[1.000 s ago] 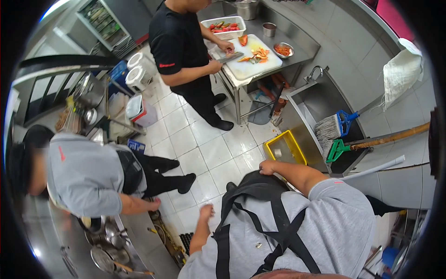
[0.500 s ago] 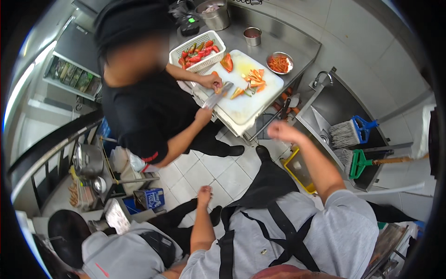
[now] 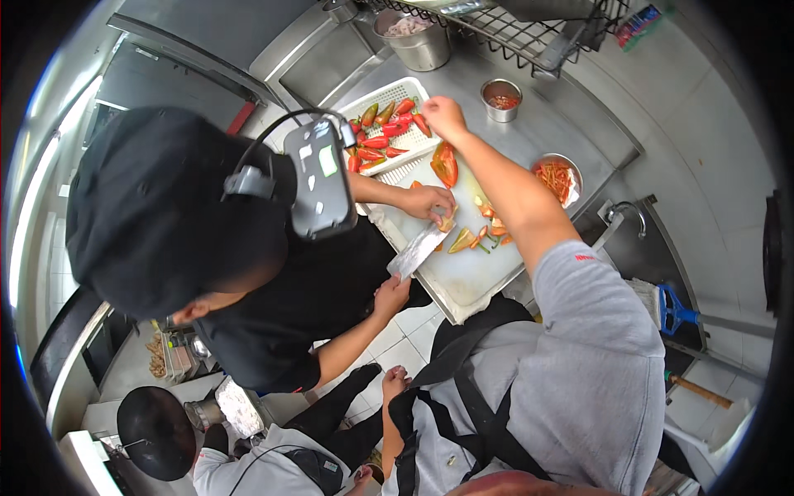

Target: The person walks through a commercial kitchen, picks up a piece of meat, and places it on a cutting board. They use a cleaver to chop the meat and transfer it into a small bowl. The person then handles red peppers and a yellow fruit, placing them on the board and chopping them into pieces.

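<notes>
Beside the right edge of the white basket [image 3: 418, 143], the person's right hand [image 3: 444, 116] hangs close to the peppers [image 3: 397, 130]. A second ago that hand was low, down by a yellow tub. Half a second ago it was out in the air, in front of the table. Now the arm goes right over the cutting board [image 3: 455, 283], and the table looks much nearer. That seems to put the peppers within easy reach.

The right fingers are bent in. It is hard to see their tips, so nobody can tell if they touch a pepper or hold something. The left hand [image 3: 395, 382] is down low, near the black apron strap [image 3: 453, 351], just as it was. Its fingers are curled too, and whether they hold something small cannot be told.

The peppers lie inside the basket, mostly red, with a few partly green. One big piece of red pepper [image 3: 445, 165] sits on the board, close to the basket. More cut bits lie on the board under and beside the arm. Past the arm, thin orange strips [image 3: 552, 177] fill a metal bowl [image 3: 580, 186].

Across the board, a co-worker in black has one hand [image 3: 390, 298] on a wide knife [image 3: 416, 250]. The other hand [image 3: 430, 202] holds a small piece by the blade.
</notes>
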Demonstrator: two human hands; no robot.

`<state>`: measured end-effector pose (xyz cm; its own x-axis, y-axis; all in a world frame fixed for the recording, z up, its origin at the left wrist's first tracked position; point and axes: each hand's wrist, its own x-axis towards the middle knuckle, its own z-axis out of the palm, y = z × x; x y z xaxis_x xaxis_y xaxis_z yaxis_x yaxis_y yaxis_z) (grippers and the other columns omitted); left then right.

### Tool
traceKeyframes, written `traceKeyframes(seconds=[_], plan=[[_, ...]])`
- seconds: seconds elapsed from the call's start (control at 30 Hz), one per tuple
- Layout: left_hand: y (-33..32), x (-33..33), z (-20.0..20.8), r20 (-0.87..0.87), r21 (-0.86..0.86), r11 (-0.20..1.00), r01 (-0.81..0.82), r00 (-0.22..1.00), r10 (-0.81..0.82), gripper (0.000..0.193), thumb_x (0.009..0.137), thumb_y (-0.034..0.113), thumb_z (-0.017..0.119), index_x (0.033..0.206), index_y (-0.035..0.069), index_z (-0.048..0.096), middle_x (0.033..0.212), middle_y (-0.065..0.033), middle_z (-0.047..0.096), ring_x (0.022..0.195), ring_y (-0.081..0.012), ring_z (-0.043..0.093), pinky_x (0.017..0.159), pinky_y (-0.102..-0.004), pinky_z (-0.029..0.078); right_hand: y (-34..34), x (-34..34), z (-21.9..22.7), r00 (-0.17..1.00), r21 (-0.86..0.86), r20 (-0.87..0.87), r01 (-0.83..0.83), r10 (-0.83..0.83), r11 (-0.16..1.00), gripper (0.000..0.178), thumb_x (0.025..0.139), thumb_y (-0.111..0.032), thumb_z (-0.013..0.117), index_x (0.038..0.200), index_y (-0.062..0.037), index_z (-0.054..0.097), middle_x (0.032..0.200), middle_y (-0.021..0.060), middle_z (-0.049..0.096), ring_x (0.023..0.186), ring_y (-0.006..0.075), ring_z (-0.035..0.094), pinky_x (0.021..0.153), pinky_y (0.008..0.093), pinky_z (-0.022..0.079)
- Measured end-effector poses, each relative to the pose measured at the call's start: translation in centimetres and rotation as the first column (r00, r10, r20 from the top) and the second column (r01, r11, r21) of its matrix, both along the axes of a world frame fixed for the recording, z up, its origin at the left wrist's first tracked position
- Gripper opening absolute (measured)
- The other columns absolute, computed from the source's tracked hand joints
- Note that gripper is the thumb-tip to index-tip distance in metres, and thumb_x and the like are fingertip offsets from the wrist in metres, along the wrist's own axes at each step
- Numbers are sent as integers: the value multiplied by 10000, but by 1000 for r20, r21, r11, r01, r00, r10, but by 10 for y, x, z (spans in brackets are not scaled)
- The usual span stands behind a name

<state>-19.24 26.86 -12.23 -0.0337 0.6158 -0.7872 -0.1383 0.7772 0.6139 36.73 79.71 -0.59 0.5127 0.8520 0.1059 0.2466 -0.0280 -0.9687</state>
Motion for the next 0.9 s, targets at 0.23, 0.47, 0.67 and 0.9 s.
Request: traceKeyframes(seconds=[0.23,0.47,0.67,0.9], plan=[[183,112,127,337,-906,275,-322,-154,929,186,1139,235,550,985,162,476,626,-2,460,389,-125,448,347,-287,442,58,-163,32,656,-280,340,-614,674,738,261,931,-179,713,1150,-97,829,1109,199,803,1064,346,777,965,458,600],[241,137,95,220,-972,223,-80,42,975,115,1142,182,535,1054,140,474,633,19,460,406,-109,460,399,-257,445,82,-115,-16,481,-496,590,-418,648,761,311,922,-73,681,1213,-59,789,1273,239,745,1235,427,704,1043,501,576],[232,138,125,118,-985,130,-112,101,988,172,1160,208,530,1014,146,462,633,28,446,436,-100,469,432,-256,459,102,-123,21,646,-403,476,-444,597,801,363,895,-230,796,1199,-33,784,1266,228,757,1208,404,728,1029,491,588],[215,138,121,137,-985,138,-99,17,990,229,1164,222,537,969,155,438,650,32,450,466,-92,487,440,-257,457,114,-68,71,618,-524,474,-374,627,765,308,920,-238,745,1130,-26,818,1223,231,780,1147,388,759,989,493,603]])
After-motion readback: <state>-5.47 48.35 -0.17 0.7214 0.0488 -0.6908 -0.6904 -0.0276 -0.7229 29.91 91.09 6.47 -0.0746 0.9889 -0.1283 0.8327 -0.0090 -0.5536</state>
